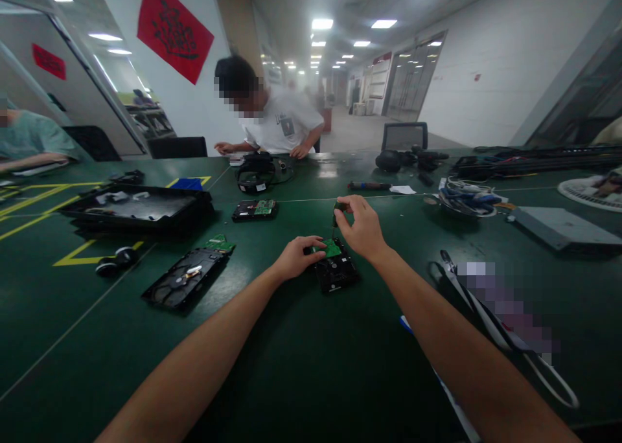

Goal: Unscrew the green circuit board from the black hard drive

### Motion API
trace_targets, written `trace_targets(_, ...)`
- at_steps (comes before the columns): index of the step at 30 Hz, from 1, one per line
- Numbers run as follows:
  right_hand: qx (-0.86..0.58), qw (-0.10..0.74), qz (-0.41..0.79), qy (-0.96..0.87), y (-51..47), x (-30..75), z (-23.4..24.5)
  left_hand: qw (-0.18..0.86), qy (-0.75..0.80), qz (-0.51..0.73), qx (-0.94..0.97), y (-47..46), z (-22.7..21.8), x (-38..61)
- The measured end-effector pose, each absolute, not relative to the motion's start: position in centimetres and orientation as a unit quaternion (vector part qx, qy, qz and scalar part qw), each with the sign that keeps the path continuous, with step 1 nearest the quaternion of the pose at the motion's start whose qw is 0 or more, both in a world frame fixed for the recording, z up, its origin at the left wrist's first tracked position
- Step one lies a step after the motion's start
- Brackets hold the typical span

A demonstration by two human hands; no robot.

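Observation:
A black hard drive (336,273) with a green circuit board (333,248) on top lies on the green table in front of me. My left hand (297,257) rests on its left edge, fingers curled against it. My right hand (359,228) is above the drive, fingers pinched round the dark handle of a small screwdriver (336,214) that stands upright with its tip on the board.
A second hard drive (254,210) lies further back and an opened one (184,278) with a loose green board (219,243) lies left. A black tray (136,207) sits far left. Cables (466,198) and a lanyard (486,313) lie right. A person in a white shirt (284,127) sits opposite.

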State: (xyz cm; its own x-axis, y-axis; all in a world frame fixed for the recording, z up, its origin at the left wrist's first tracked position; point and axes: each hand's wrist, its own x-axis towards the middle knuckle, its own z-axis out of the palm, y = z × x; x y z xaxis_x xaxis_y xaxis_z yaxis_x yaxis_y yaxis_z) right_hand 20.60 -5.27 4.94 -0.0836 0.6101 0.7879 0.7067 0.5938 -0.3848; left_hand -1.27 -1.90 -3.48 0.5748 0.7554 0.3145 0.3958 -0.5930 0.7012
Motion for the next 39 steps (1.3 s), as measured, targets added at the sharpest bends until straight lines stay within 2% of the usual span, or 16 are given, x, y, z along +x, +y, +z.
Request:
trace_targets(20, -0.448, 0.513, -0.026, -0.732, -5.31, 20.55, 4.78, 0.36, 0.351, 0.337, 0.796, -2.62, -2.86, -0.99)
trace_targets(39, -0.443, 0.518, -0.046, -0.73, -5.22, 20.55, 4.74, 0.343, 0.339, 0.33, 0.812, -2.46, -3.02, -0.99)
